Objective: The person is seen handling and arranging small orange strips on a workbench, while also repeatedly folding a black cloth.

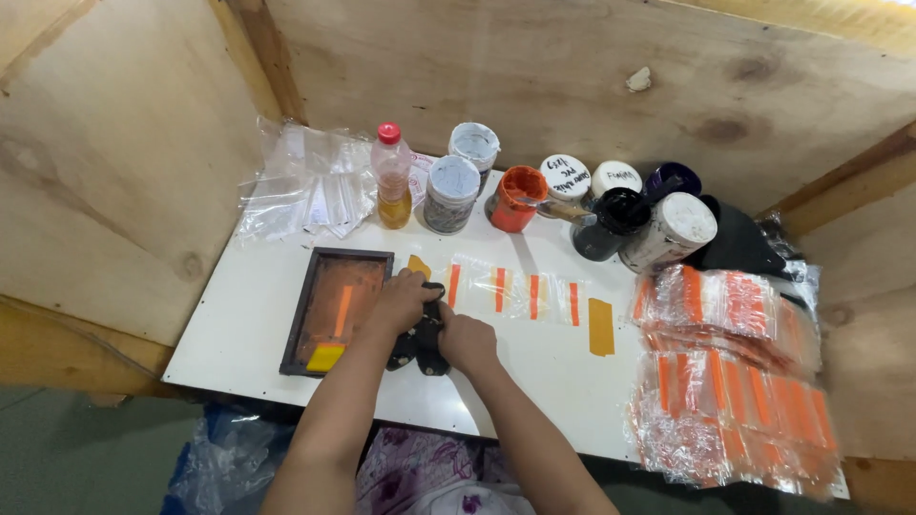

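**A:** What lies nearest?

**B:** The near edge of the white surface (239, 334), with blue plastic and patterned cloth below it, partly cut off. Both forearms cross that edge. The bare stretch at the near left corner is the widest open room.

**A:** And the hands?

**B:** The left hand (401, 300) rests on the right rim of the dark printing frame (336, 310), fingers curled over something black. The right hand (468, 343) is clenched on a black ink-stained object (420, 348) just right of the frame. I cannot tell what that object is; the hands hide most of it.

**A:** The frame itself?

**B:** Flat on the surface, left of centre, its mesh orange with a bright orange bar and a yellow patch at its near end.

**A:** What crowds the right side?

**B:** Stacks of clear bags with orange stripes (730, 391) fill the right end and overhang the near edge. A row of clear bags with orange stripes (515, 291) runs from the hands toward them, ending at a yellow strip (600, 326).

**A:** Farther back?

**B:** A line of ink jars: an open orange jar (515, 198), white-lidded jars (452, 191) and a black jar (615, 221). A red-capped bottle (391, 176) stands left of them, beside empty clear bags (305, 181). Plywood walls (572, 67) close in the back and left, so there is little room behind the jars.
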